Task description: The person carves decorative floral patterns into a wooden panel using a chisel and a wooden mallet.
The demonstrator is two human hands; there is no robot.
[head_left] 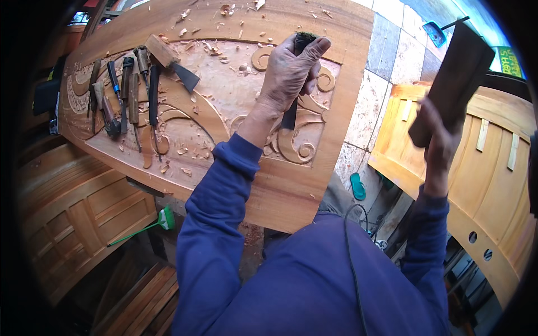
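Observation:
A chisel [289, 116] stands nearly upright in my left hand [284, 75], fingers wrapped round its handle. Its dark blade points down at the scroll carving on the wooden panel [280, 193]; I cannot tell whether the edge touches the wood. Off to the right, my right hand [441, 134] grips a dark wooden block used as a mallet [457, 78]. The block is raised beyond the panel's right side, apart from the chisel, and slightly blurred. Curled shavings lie scattered across the carving.
Several carving tools [133, 98] lie on the panel's left part, beside a wide-bladed tool [184, 77]. A pale panelled door [493, 162] leans at right. On the floor are a green slipper [357, 186] and a green broom [166, 217]. A cable [348, 246] crosses my front.

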